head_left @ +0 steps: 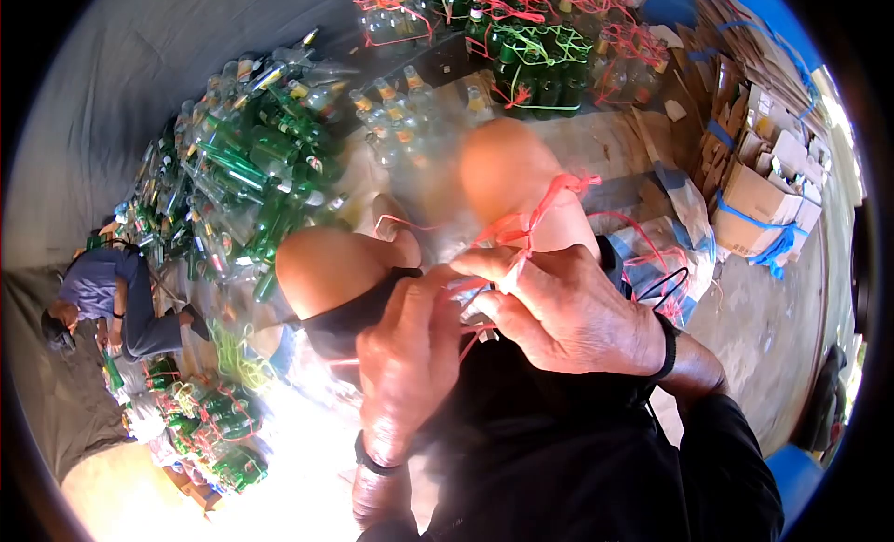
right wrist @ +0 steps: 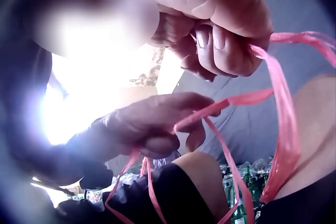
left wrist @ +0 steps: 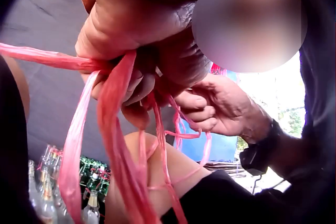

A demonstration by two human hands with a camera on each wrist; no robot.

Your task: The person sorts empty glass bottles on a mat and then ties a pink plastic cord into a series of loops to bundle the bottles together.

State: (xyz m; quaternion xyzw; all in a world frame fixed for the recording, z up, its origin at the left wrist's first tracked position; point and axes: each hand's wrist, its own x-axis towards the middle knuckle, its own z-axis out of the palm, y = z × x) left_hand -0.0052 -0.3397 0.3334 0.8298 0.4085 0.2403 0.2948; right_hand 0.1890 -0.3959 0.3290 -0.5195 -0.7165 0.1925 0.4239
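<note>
Pink plastic twine (head_left: 533, 221) runs between my two hands above the lap, with loops and loose strands trailing over the knees. My right hand (head_left: 582, 309) pinches it between thumb and curled fingers; in the right wrist view the twine (right wrist: 283, 108) comes out past the fingertips and hangs in a long flat strip. Close beside it, my left hand (head_left: 410, 356) grips other strands; in the left wrist view several lengths of twine (left wrist: 118, 124) drop from its curled fingers. More pink twine (head_left: 656, 263) lies in a tangle by the right thigh.
A big heap of green and clear bottles (head_left: 251, 160) lies ahead on the left. Clear bottles (head_left: 396, 114) stand ahead, with twine-tied bottle bundles (head_left: 540, 62) behind. Tied cardboard (head_left: 759, 202) is stacked at right. Another person (head_left: 112, 291) sits at far left near tied bottles (head_left: 219, 416).
</note>
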